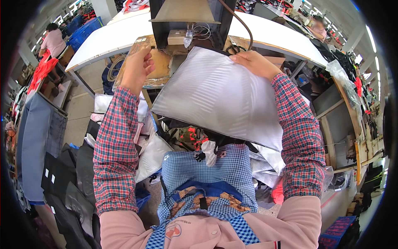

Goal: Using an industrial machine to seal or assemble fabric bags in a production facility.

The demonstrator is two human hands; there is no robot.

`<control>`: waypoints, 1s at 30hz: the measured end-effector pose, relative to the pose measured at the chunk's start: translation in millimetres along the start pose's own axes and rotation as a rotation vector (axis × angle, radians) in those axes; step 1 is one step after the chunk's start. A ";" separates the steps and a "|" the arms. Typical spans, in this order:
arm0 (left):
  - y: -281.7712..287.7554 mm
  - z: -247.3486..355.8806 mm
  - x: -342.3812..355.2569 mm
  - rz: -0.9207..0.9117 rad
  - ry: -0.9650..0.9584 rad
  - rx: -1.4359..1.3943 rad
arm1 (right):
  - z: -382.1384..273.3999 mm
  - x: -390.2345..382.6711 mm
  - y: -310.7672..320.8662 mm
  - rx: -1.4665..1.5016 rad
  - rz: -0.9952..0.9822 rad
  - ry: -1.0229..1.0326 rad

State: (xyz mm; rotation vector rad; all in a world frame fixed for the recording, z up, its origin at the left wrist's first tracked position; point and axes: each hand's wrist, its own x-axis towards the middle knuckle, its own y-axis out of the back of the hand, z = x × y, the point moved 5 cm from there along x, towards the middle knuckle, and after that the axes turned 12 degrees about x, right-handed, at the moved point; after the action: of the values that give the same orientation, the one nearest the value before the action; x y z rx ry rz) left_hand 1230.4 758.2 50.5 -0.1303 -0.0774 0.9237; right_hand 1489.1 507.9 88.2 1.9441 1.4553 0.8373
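A large silvery panel point(219, 93) with a dark bound edge hangs tilted in front of me, over the front of a worn wooden bench top point(159, 54). My right hand point(255, 62) grips its upper right corner, thumb on the silvery face. Just beyond that corner lie dark scissors point(236, 49), only their handles showing. My left hand point(141, 66) is raised over the bench's left side, apart from the panel. Its fingers are curled closed, and whatever may be inside them is hidden.
Behind the panel stands a dark housing with a metal hood point(185, 11) and a small wooden block point(177, 37). White tables point(110, 39) flank it. Silvery pieces point(153, 155) lie low around my lap; black panels point(62, 174) pile up at left. Other people work farther off.
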 end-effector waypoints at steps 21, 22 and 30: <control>133.2 -109.5 -98.7 0.122 0.263 0.071 | 17.1 -157.2 46.4 0.027 0.307 -0.115; 148.5 -125.5 -108.7 0.169 0.300 0.119 | 25.1 -183.3 68.4 0.164 0.276 -0.127; 224.8 -259.1 -212.7 0.219 0.553 0.520 | 1.4 -356.1 323.2 -0.714 0.824 -0.448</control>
State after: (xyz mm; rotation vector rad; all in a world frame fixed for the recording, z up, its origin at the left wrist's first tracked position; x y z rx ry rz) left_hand 956.8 701.7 -240.7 0.0947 0.6977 1.0684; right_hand 1612.0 83.2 277.3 1.9226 0.0113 0.9776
